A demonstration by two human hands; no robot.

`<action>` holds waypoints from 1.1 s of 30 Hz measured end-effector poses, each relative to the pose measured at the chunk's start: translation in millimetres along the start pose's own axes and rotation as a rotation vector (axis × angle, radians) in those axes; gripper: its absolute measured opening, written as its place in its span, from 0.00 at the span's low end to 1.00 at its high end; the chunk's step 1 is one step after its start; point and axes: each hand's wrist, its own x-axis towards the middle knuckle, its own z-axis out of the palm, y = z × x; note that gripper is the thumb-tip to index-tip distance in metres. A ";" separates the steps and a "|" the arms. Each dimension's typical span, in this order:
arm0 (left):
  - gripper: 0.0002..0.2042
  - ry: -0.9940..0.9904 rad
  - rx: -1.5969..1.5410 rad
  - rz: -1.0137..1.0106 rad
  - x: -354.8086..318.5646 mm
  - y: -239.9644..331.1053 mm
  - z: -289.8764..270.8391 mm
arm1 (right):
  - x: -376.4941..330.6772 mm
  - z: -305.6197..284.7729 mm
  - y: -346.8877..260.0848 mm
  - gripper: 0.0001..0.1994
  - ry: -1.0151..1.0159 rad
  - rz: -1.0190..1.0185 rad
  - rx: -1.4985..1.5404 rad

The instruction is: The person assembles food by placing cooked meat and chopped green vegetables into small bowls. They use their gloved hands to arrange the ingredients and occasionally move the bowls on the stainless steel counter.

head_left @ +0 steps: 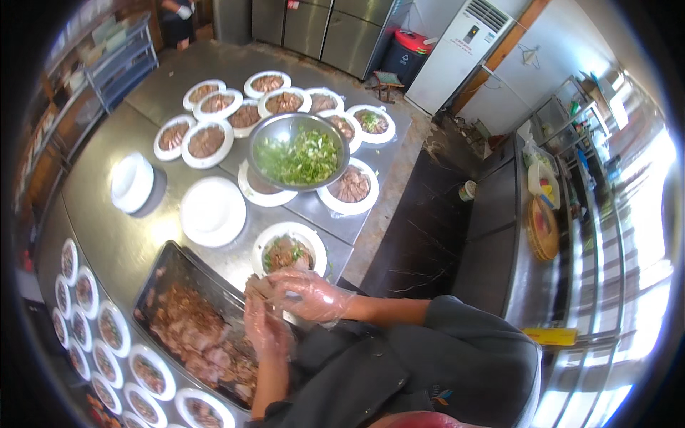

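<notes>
Just in front of me, my left hand [267,329] and my right hand [314,294] meet, both in clear plastic gloves. Between them they grip a small bunch of sliced meat [259,287]. A white plate [314,237] lies right beyond my right hand, with meat slices and chopped greens [287,252] on it. To the left of my hands is a black tray [187,262] of loose brown meat slices [193,324]. Farther off, a steel bowl [258,135] of chopped green vegetables [307,158] rests among the plates.
Several white plates of sliced meat [207,142] cover the far part of the steel table [93,178]. White empty plates [212,212] and a white stack [132,182] stand left of centre. More filled plates [152,372] sit at lower left. Another person [178,18] stands far left.
</notes>
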 end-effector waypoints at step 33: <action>0.24 -0.796 0.246 0.345 182.9 -216.1 637.6 | -299.3 -665.3 -112.1 0.06 1.190 -0.127 -0.980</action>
